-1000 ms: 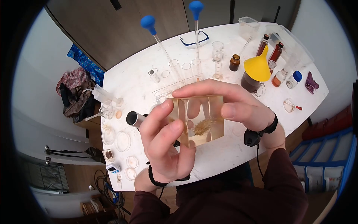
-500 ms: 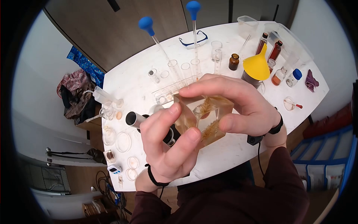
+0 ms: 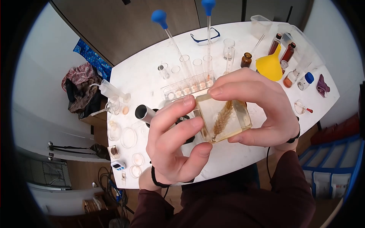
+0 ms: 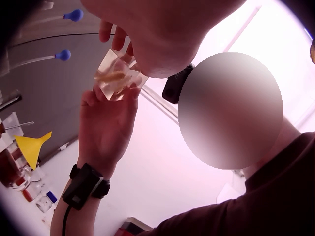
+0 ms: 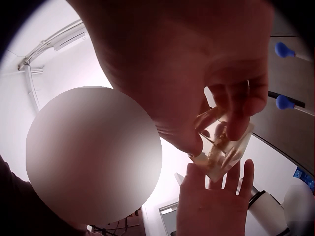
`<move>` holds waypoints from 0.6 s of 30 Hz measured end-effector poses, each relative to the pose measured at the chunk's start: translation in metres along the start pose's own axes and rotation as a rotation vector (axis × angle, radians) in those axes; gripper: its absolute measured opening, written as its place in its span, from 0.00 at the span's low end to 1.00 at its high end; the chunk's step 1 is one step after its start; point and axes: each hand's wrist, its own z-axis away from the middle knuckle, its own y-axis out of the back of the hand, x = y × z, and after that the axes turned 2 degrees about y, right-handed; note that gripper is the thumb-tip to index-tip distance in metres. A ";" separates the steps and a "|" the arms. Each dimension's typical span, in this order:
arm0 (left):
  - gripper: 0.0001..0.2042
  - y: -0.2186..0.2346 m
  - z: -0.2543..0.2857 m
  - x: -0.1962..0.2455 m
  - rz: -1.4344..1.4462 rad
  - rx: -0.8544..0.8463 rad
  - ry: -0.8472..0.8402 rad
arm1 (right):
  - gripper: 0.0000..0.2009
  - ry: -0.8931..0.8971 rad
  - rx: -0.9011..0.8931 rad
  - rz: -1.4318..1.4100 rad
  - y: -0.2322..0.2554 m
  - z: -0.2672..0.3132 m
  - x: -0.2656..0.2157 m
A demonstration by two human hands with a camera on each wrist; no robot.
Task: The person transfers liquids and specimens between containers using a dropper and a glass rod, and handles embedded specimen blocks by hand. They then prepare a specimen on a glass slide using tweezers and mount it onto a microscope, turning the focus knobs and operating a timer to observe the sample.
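A clear, yellowish resin block (image 3: 241,112) with a tan feathery plant spike (image 3: 222,121) set inside is held up over the table, between both hands. My right hand (image 3: 266,108) grips it from the right, index finger over the top edge and thumb at the lower right corner. From the left, my left hand (image 3: 171,146) holds its side, fingertips at the left edge and thumb by the bottom corner. The block (image 4: 109,73) shows tilted in the left wrist view; the right wrist view has the block (image 5: 221,160) between the fingers of both hands.
Behind the hands stands a clear rack (image 3: 184,90) of tubes, two with blue-bulbed pipettes. A silver and black tube (image 3: 144,113) shows beside the left hand. Bottles and a yellow funnel (image 3: 269,65) are at right. Petri dishes (image 3: 128,138) and a timer (image 3: 118,165) lie at left.
The block has been turned in the hands, so the plant spike now shows lengthwise through a broad face. Both hands have shifted their fingers on it, and the view has moved slightly.
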 end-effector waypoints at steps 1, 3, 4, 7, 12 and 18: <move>0.18 0.001 0.000 -0.001 0.000 -0.002 0.009 | 0.32 0.021 0.013 0.033 0.000 0.000 -0.001; 0.18 0.001 0.002 -0.004 -0.011 -0.001 -0.012 | 0.32 0.024 0.025 0.079 -0.001 0.000 -0.009; 0.18 0.001 0.002 -0.005 -0.015 -0.003 -0.002 | 0.31 0.039 0.037 0.133 -0.003 -0.001 -0.010; 0.17 0.002 0.002 -0.005 0.027 0.010 -0.009 | 0.30 0.124 0.077 0.208 -0.006 0.000 -0.007; 0.13 0.004 -0.002 -0.003 -0.088 -0.008 0.019 | 0.30 0.111 0.082 0.299 -0.009 -0.001 -0.007; 0.10 0.006 -0.007 -0.001 -0.166 -0.021 0.030 | 0.29 0.087 0.090 0.376 -0.012 0.000 -0.005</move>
